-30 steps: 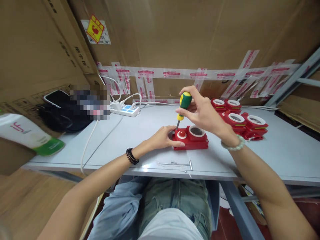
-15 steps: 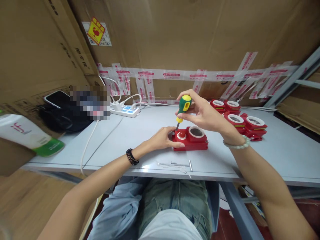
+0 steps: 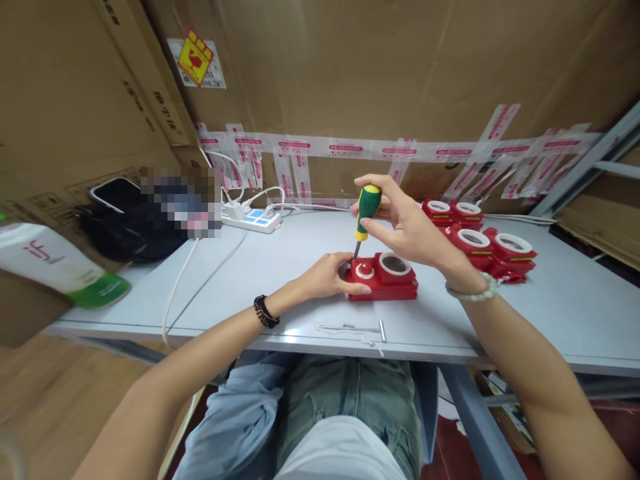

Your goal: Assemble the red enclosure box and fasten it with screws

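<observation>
A red box-shaped housing (image 3: pixel 385 291) lies on the white table, with a red knob on its left part and a white-rimmed round window on its right. My left hand (image 3: pixel 330 275) grips its left end, thumb along the front side and fingers at the back corner. My right hand (image 3: pixel 400 217) holds a green and yellow screwdriver (image 3: pixel 369 208) from above, nearly upright. The shaft points down at the housing's back left corner; the tip's exact contact is too small to make out. Thumb and fingers close around the handle.
Thin metal pieces (image 3: pixel 350 327) lie near the table's front edge. Several similar red housings (image 3: pixel 487 243) stand at the right. A white power strip (image 3: pixel 257 220) with cables, a phone (image 3: pixel 117 195) on a black bag and a white-green tube (image 3: pixel 65 267) are at the left. Cardboard walls the back.
The screwdriver handle has turned in my right hand, and its yellow marking now faces away. My left hand stays on the housing. The view has shifted slightly.
</observation>
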Demonstrator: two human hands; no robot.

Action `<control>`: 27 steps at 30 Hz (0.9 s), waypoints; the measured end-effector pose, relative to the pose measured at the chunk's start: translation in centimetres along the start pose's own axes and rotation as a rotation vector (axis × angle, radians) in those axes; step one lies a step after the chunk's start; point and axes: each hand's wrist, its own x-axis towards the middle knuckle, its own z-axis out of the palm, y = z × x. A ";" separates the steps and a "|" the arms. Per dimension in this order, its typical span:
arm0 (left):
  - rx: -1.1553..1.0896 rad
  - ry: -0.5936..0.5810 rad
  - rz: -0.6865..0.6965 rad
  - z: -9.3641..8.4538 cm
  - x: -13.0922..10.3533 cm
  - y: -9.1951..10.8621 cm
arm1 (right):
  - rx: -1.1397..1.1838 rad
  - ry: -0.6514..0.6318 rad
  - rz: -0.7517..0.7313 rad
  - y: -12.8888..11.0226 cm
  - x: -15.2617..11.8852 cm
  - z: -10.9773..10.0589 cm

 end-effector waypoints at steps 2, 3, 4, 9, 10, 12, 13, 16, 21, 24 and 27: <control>0.009 -0.004 0.003 0.0 0.0 -0.1 | 0.084 0.009 0.034 -0.2 0.0 -0.1; 0.011 -0.005 0.006 0.0 0.0 -0.1 | 0.078 0.048 0.054 -0.2 0.1 0.1; 0.011 -0.006 0.008 0.0 0.0 -0.1 | 0.048 0.101 0.072 -0.2 0.0 0.4; 0.028 0.006 0.003 0.1 0.0 0.0 | -0.174 0.316 0.112 0.3 -0.1 2.1; 0.034 0.008 -0.001 0.1 0.0 0.0 | -0.200 0.332 0.112 0.4 -0.2 2.2; 0.035 0.007 -0.009 0.1 0.1 0.0 | -0.247 0.341 0.116 0.7 -0.2 2.2; 0.030 0.004 -0.011 0.1 0.1 0.0 | -0.269 0.334 0.116 0.8 -0.2 2.1; 0.012 -0.001 -0.006 0.1 0.1 -0.1 | -0.250 0.233 0.108 1.0 -0.1 0.9; 0.002 -0.004 -0.003 0.1 0.1 -0.1 | 0.068 -0.031 0.085 0.4 0.0 -1.2; 0.006 -0.001 -0.002 0.1 0.0 -0.1 | 0.051 0.031 0.099 -0.2 0.0 -1.0; 0.031 0.008 -0.002 0.1 0.0 -0.1 | -0.075 0.161 0.122 -0.3 0.0 0.0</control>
